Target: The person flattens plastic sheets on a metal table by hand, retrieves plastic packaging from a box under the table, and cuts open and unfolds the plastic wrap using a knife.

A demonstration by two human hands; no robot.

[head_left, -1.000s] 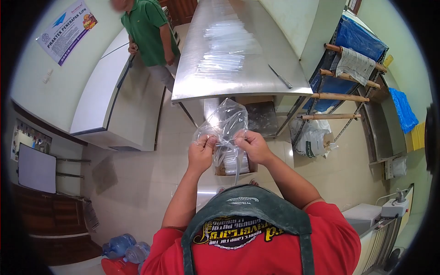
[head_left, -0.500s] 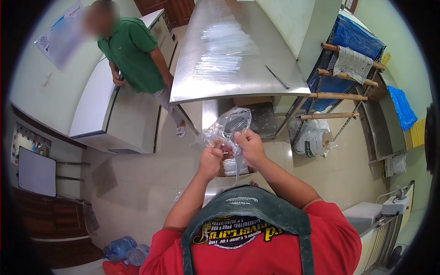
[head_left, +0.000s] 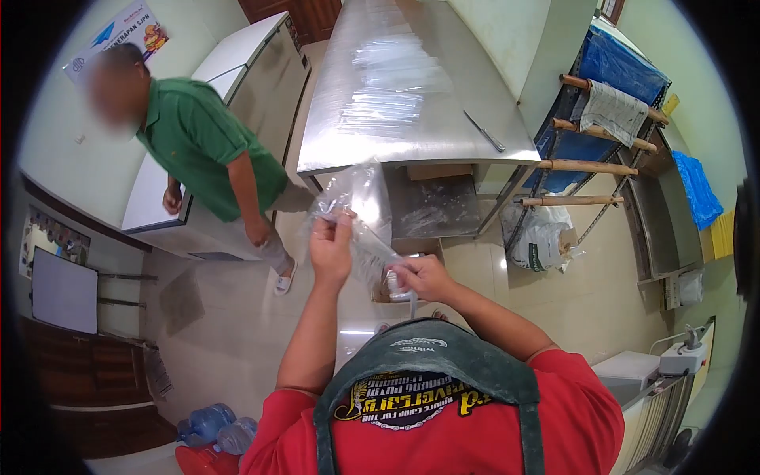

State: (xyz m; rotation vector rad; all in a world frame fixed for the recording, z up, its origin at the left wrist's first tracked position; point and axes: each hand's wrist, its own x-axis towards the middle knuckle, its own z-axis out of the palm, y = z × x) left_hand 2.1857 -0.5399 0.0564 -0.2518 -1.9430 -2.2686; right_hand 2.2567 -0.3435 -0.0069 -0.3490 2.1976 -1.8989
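Note:
A clear plastic bag (head_left: 372,202) is stretched between my two hands in front of the steel table. My left hand (head_left: 331,247) pinches it at the upper left, fingers closed. Lower and to the right, my right hand (head_left: 429,277) is closed on a gathered, twisted part of the same bag. Whether anything is inside the bag, I cannot tell. Below my hands, partly covered by them, a cardboard box (head_left: 431,246) on the floor holds clear-wrapped things.
The steel table (head_left: 332,150) carries rows of clear plastic sleeves (head_left: 381,107) and a knife (head_left: 484,131). At the left, a person in a green shirt (head_left: 198,134) stands by a white chest freezer (head_left: 150,206). A rack with wooden poles (head_left: 586,165) and a white sack (head_left: 542,241) are at the right.
My hands have moved apart, the left one up and left, the right one slightly down, spreading the bag. The person in green has stepped and leaned leftward, towards me.

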